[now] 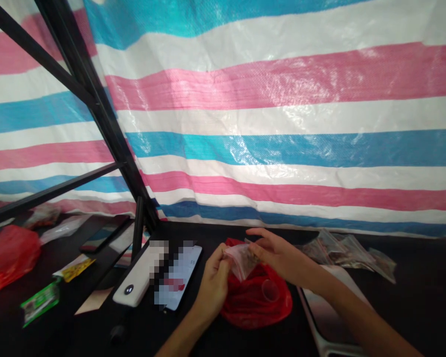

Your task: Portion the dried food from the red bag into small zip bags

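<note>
Pinches a clear, crinkled bag in left fingers, with right fingers half-spread, perhaps gripping. Faces striped sheeting behind a black bench.

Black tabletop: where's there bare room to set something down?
The widest bare patch of black tabletop lies at the right, bordered by the right forearm and the clear packets. A small patch lies between the lit phone and striped sheet. It's crowded around the left hand and right hand, over the red bag, and around the yellow packet.
</note>
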Demonstrator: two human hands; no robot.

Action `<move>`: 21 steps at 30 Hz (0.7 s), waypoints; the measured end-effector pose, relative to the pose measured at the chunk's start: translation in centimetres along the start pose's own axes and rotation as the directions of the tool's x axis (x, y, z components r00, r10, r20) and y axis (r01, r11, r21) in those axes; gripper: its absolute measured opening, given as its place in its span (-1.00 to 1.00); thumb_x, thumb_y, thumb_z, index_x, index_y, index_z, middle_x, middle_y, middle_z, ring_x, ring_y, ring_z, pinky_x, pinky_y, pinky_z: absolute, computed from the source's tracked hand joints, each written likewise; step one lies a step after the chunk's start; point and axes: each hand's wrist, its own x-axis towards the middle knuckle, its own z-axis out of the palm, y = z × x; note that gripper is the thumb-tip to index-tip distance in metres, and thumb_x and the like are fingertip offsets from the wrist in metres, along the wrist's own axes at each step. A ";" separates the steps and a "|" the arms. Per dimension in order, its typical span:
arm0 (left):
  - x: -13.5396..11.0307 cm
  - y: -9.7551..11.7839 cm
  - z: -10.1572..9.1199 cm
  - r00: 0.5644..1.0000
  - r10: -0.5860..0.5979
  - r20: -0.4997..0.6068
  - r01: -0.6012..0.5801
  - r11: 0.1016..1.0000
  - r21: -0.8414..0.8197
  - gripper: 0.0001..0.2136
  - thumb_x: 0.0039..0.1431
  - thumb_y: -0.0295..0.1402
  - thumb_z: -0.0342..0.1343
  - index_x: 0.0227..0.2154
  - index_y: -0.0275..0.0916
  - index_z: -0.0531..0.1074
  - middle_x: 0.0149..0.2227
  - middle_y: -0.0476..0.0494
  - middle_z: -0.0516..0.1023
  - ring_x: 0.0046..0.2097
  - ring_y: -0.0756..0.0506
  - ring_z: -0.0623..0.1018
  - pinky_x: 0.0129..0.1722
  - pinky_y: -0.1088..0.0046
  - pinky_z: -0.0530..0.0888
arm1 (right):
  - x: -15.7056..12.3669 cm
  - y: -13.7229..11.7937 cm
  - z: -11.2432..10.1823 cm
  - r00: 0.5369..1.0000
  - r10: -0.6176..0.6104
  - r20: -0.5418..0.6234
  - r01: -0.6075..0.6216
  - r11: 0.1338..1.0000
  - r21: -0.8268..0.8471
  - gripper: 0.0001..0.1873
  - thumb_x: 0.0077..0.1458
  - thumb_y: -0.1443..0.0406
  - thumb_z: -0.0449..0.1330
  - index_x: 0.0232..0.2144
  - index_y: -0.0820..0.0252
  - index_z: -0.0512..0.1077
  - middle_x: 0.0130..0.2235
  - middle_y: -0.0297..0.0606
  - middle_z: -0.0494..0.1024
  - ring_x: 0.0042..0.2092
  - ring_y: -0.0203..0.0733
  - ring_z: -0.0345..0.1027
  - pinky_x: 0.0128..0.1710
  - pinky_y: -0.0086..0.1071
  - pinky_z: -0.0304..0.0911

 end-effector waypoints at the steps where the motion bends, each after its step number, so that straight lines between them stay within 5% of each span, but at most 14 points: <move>1: 0.0 -0.1 0.0 1.000 -0.005 0.000 0.005 0.999 0.042 -0.84 0.16 -0.28 0.02 -0.49 -0.19 0.25 -0.51 0.07 0.28 -0.46 0.01 0.29 -0.43 0.52 0.32 | 0.2 0.3 -0.1 1.000 -0.012 0.007 0.012 1.000 0.025 -0.55 0.23 0.14 0.13 0.11 0.22 0.33 -0.24 -0.22 0.60 -0.24 -0.14 0.52 -0.23 -0.25 0.44; 3: -0.3 -0.4 0.0 0.997 0.050 -0.053 -0.040 0.983 0.178 -0.94 0.15 -0.38 -0.02 -0.42 -0.19 0.29 -0.45 0.03 0.36 -0.40 -0.02 0.38 -0.35 0.48 0.38 | 0.5 0.5 -0.3 0.997 -0.063 -0.054 0.062 0.998 -0.025 -0.57 0.19 0.18 0.18 0.08 0.20 0.36 -0.26 -0.26 0.59 -0.25 -0.15 0.51 -0.22 -0.26 0.42; 5: -0.6 -0.5 -0.1 0.977 0.184 -0.110 -0.133 0.923 0.362 -0.85 0.10 -0.48 -0.04 -0.26 -0.20 0.34 -0.30 -0.06 0.45 -0.24 -0.09 0.48 -0.17 0.36 0.45 | 0.4 0.4 -0.3 0.987 -0.099 -0.127 0.081 0.987 -0.139 -0.57 0.15 0.22 0.21 0.07 0.17 0.38 -0.24 -0.27 0.59 -0.24 -0.15 0.50 -0.18 -0.26 0.40; 8: -1.2 -0.4 0.0 0.938 0.346 0.009 -0.282 0.748 0.601 -0.64 0.07 -0.51 0.06 -0.03 -0.22 0.34 -0.05 -0.24 0.48 0.01 -0.22 0.48 0.05 0.14 0.42 | 0.0 -0.4 0.0 0.981 -0.113 -0.156 0.064 0.954 -0.291 -0.55 0.10 0.28 0.24 0.07 0.11 0.41 -0.15 -0.23 0.60 -0.14 -0.10 0.50 -0.09 -0.23 0.37; 10: -1.5 -0.6 0.3 0.934 0.335 0.124 -0.323 0.643 0.695 -0.54 0.07 -0.43 0.18 0.07 -0.23 0.32 0.03 -0.30 0.47 0.07 -0.29 0.46 0.08 0.04 0.41 | -0.4 -1.0 0.5 0.981 -0.124 -0.152 0.059 0.925 -0.375 -0.53 0.08 0.32 0.24 0.08 0.06 0.43 -0.08 -0.21 0.60 -0.06 -0.06 0.49 -0.03 -0.20 0.33; 13: -1.6 -1.2 0.6 0.957 0.244 0.156 -0.270 0.559 0.784 -0.48 0.08 -0.38 0.23 0.13 -0.23 0.32 0.03 -0.30 0.52 0.05 -0.32 0.50 0.05 0.01 0.44 | -0.8 -1.7 1.1 0.983 -0.132 -0.124 0.065 0.899 -0.434 -0.50 0.07 0.36 0.23 0.10 0.03 0.43 -0.02 -0.21 0.59 -0.03 -0.05 0.49 0.00 -0.20 0.32; 21: -1.5 -1.8 0.5 0.965 0.183 0.187 -0.255 0.494 0.831 -0.56 0.19 -0.44 0.09 0.14 -0.35 0.34 0.03 -0.37 0.56 0.05 -0.31 0.53 0.07 0.00 0.46 | -0.7 -1.7 1.1 0.972 -0.213 -0.101 0.164 0.920 -0.355 -0.52 0.07 0.41 0.18 0.07 0.05 0.45 -0.18 -0.29 0.59 -0.17 -0.16 0.47 -0.04 -0.28 0.31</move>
